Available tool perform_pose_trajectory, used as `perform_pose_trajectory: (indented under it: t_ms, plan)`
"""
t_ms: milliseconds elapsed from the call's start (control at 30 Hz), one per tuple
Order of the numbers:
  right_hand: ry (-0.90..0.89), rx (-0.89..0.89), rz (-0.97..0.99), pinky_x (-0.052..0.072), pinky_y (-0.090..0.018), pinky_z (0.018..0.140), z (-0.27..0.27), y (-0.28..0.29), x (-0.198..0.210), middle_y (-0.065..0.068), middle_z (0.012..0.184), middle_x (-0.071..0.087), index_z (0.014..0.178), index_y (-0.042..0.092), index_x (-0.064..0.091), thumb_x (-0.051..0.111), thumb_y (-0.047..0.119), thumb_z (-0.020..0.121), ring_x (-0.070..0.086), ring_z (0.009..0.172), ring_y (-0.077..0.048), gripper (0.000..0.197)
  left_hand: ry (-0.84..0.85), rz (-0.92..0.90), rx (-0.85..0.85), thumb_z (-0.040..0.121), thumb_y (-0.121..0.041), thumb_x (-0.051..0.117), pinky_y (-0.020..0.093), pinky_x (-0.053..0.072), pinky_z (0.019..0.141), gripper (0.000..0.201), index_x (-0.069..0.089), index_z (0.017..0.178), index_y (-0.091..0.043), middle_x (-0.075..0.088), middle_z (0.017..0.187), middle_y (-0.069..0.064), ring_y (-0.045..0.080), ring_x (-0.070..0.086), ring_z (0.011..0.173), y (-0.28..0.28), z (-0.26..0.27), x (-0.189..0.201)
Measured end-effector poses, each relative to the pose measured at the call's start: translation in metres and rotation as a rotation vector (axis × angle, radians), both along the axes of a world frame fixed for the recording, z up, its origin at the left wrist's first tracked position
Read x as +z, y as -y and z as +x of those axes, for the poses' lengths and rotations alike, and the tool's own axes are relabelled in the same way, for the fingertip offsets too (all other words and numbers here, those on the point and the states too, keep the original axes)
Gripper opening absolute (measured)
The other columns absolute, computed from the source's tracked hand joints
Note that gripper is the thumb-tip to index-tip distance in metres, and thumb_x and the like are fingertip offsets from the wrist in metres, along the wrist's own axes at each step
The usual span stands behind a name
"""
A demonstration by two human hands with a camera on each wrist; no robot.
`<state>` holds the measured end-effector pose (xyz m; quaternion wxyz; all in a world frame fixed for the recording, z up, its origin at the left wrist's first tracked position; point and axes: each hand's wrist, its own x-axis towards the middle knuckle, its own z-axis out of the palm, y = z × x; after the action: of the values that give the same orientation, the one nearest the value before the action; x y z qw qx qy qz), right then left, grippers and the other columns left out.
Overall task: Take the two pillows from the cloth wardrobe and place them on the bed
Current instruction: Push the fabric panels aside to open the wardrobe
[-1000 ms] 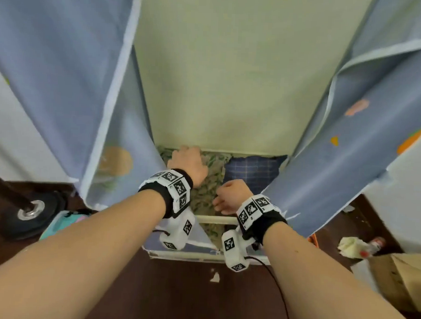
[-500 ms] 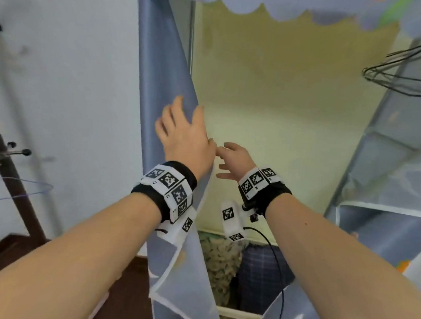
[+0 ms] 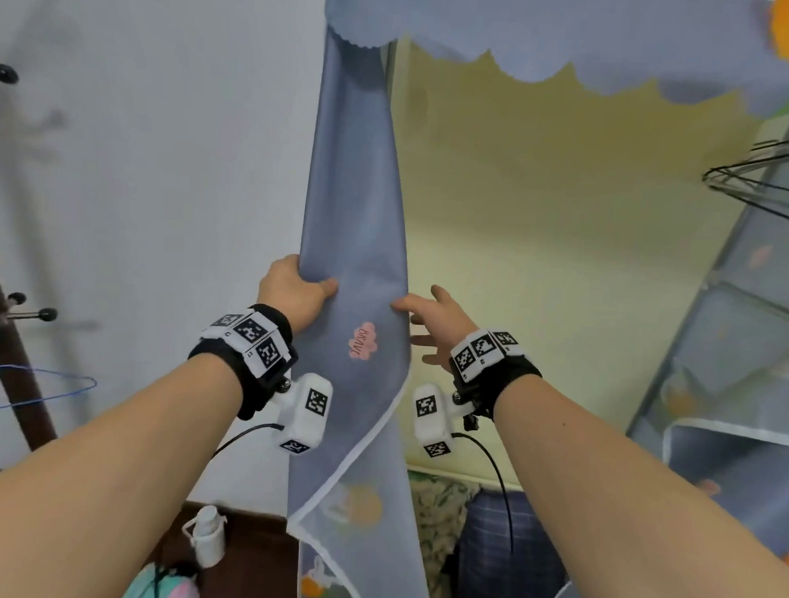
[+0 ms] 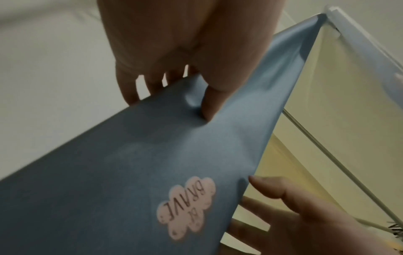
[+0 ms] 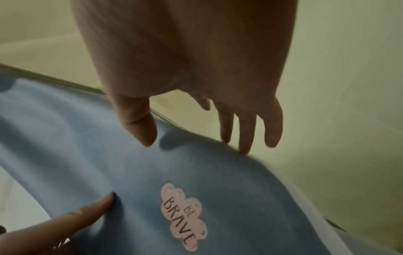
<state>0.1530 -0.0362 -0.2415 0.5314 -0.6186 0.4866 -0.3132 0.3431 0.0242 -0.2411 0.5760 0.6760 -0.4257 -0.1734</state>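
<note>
Head view: the left hand (image 3: pixel 293 290) pinches the flap (image 3: pixel 353 261) of the wardrobe (image 3: pixel 545 224), thumb on its front and fingers behind its outer edge. The right hand (image 3: pixel 437 318) sits at the flap's inner edge with fingers spread and relaxed, thumb tip touching the cloth, holding nothing. Two pillows stand below the flap on the wardrobe floor: a leafy pillow (image 3: pixel 437 526) just beside the flap's hem and a plaid pillow (image 3: pixel 503 556) next to it, further from the flap. The bed is not in view. Hangers (image 3: pixel 768 179) hang well away from the flap, on the far side of the opening.

Left wrist view: the thumb (image 4: pixel 216 96) dents the flap and the fingers (image 4: pixel 130 89) wrap behind it, so this grip is firm; a pink cloud patch (image 4: pixel 187 207) lies below the thumb.

Right wrist view: the fingertips (image 5: pixel 246 138) only brush the flap's edge, thumb (image 5: pixel 141 127) just above the cloth, an open, unclosed grip.

The step, as I judge it, is clearing the flap from the opening. To do it well, let the left hand carry the flap outward past the frame and keep it there or tuck it, so it cannot swing back over the pillows. Free the right hand to go down for the leafy pillow first, since it lies nearest the flap. Pull the cloth gently; a light fabric wardrobe may shift if tugged hard
</note>
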Motion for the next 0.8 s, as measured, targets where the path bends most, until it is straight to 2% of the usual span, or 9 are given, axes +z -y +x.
perform_pose_trajectory:
  t_ms: [100,267,400,500,600,667,700,767,800]
  plan:
    - [-0.036,0.041,-0.012,0.047,-0.052,0.099,-0.003,-0.001,-0.002,-0.005,0.123,0.066,0.154,0.029,0.014,0.071,0.033,0.078,0.068,0.104,-0.025,0.096,-0.063,-0.032,-0.126,0.078,-0.012,0.07,0.044,0.057,0.09,0.019,0.068,0.097,-0.015,0.073,0.106,0.011,0.031,0.07,0.096,-0.002,0.008,0.0]
    - [-0.097,0.015,-0.082,0.045,-0.054,0.102,-0.004,-0.006,0.021,-0.001,0.139,0.049,0.154,0.03,0.016,0.073,0.033,0.076,0.052,0.114,-0.026,0.097,-0.219,-0.115,-0.216,0.08,0.004,0.056,0.034,0.058,0.073,0.022,0.072,0.085,-0.01,0.073,0.086,0.011,0.027,0.068,0.076,-0.004,0.021,-0.005]
    - [-0.102,-0.018,-0.037,0.047,-0.056,0.095,-0.003,-0.006,0.033,0.002,0.139,0.04,0.151,0.036,0.022,0.073,0.045,0.063,0.045,0.118,-0.036,0.102,-0.304,-0.122,-0.184,0.079,0.006,0.05,0.029,0.046,0.064,0.024,0.067,0.072,-0.008,0.061,0.072,0.012,0.022,0.054,0.062,-0.005,0.041,-0.004]
    - [-0.092,0.022,0.064,0.05,-0.061,0.094,-0.003,-0.002,0.021,-0.008,0.138,0.048,0.135,0.024,0.048,0.074,0.045,0.058,0.057,0.111,-0.042,0.084,-0.338,-0.126,-0.113,0.072,0.004,0.05,0.028,0.041,0.061,0.02,0.062,0.064,-0.01,0.055,0.065,0.011,0.02,0.048,0.06,0.0,0.056,-0.006]
    - [0.046,0.05,0.073,0.055,-0.053,0.088,0.003,-0.007,0.01,-0.016,0.124,0.063,0.138,0.02,0.044,0.075,0.027,0.072,0.065,0.093,-0.035,0.074,-0.27,-0.106,-0.059,0.065,-0.001,0.054,0.031,0.045,0.064,0.022,0.062,0.05,-0.015,0.055,0.055,0.005,0.02,0.048,0.06,0.012,0.057,-0.008]
    - [0.109,0.016,0.014,0.057,-0.044,0.08,0.006,-0.005,0.008,-0.016,0.119,0.066,0.144,0.02,0.037,0.072,0.017,0.077,0.064,0.09,-0.031,0.075,-0.191,-0.09,-0.029,0.068,-0.001,0.058,0.034,0.046,0.068,0.02,0.06,0.054,-0.016,0.056,0.061,0.007,0.02,0.051,0.066,0.022,0.054,-0.007]
    - [0.12,0.003,-0.021,0.057,-0.043,0.081,0.006,-0.005,0.009,-0.016,0.118,0.068,0.141,0.017,0.042,0.07,0.013,0.078,0.065,0.09,-0.03,0.07,-0.144,-0.075,-0.027,0.071,-0.001,0.061,0.034,0.046,0.069,0.016,0.06,0.062,-0.014,0.057,0.066,0.007,0.02,0.052,0.069,0.028,0.053,-0.007]
    - [0.116,0.027,-0.061,0.059,-0.039,0.077,0.006,-0.008,0.014,-0.016,0.111,0.071,0.122,0.014,0.058,0.066,0.006,0.078,0.067,0.086,-0.028,0.045,-0.061,-0.008,-0.03,0.074,-0.006,0.068,0.034,0.052,0.075,0.012,0.061,0.074,-0.016,0.061,0.075,0.005,0.023,0.056,0.075,0.036,0.049,-0.006]
    - [0.07,0.062,-0.09,0.058,-0.036,0.072,0.005,-0.01,0.016,-0.016,0.104,0.072,0.104,0.013,0.064,0.065,0.005,0.079,0.066,0.081,-0.027,0.027,-0.048,0.021,-0.024,0.073,-0.013,0.073,0.039,0.056,0.081,0.016,0.06,0.08,-0.018,0.062,0.079,0.005,0.028,0.059,0.077,0.038,0.047,-0.004]
